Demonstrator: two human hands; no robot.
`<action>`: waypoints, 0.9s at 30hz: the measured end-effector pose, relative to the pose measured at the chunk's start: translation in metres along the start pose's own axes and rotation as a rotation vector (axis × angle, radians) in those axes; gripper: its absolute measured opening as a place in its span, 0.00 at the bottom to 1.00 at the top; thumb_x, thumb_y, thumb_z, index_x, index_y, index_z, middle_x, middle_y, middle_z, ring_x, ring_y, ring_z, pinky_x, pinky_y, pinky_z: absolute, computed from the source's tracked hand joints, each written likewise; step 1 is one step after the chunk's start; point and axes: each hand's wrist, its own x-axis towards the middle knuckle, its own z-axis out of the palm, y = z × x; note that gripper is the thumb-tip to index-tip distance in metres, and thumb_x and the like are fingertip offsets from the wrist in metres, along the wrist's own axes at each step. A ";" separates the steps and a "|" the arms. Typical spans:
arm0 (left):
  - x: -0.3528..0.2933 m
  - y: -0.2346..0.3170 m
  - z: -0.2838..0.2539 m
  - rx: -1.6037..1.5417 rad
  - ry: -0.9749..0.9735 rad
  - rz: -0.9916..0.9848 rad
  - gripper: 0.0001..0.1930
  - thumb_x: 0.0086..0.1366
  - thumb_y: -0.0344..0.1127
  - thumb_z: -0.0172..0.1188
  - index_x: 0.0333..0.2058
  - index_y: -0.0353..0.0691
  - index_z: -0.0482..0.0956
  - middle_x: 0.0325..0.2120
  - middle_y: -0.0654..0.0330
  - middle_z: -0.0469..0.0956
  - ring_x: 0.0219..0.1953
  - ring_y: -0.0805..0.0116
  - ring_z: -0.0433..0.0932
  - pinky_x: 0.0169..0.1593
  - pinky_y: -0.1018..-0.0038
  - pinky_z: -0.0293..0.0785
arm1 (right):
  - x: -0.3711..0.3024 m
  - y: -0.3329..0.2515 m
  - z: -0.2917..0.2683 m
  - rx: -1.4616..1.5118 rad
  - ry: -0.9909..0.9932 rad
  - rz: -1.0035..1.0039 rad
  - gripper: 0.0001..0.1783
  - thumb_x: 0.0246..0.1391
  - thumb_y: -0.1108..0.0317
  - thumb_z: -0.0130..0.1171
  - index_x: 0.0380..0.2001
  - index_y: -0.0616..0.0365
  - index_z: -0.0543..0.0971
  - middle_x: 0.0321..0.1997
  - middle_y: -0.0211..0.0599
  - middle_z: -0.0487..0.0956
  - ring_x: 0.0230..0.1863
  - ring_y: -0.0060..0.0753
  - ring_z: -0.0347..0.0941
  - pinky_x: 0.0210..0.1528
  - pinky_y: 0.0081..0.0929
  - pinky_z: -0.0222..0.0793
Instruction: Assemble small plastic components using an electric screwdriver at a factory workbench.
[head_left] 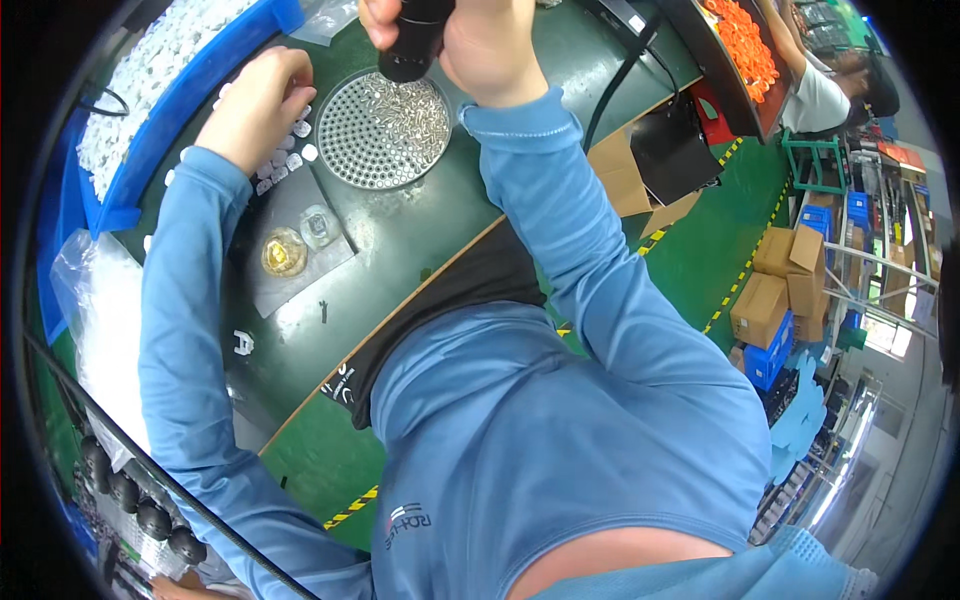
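A black electric screwdriver (412, 45) is in the grip of my right hand (490, 45), its thick end over the edge of a round perforated metal tray (350, 135). Small silver screws (415, 115) lie heaped on the tray's far right part. My left hand (262, 105) is left of the tray, above small translucent white plastic pieces (285, 160). Its fingers curl toward the thumb; what they hold, if anything, is hidden. Nearer me, a clear round part with a yellow middle (283, 252) and a clear part (319, 227) rest on a grey mat (290, 290).
A blue bin (165, 135) of white pieces (115, 145) borders the left side. One white part (243, 343) lies on the green table (430, 220). Black cable (625, 85) crosses at right, near a tray of orange parts (745, 50), an open carton (620, 175) and another person (825, 95).
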 end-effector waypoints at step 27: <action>-0.098 0.109 -0.044 -0.837 0.421 -0.499 0.16 0.66 0.30 0.64 0.51 0.31 0.78 0.34 0.66 0.77 0.36 0.81 0.73 0.42 0.83 0.67 | -0.098 0.019 0.023 -0.915 -0.451 -0.143 0.14 0.44 0.58 0.75 0.36 0.45 0.86 0.26 0.17 0.80 0.27 0.20 0.74 0.34 0.25 0.57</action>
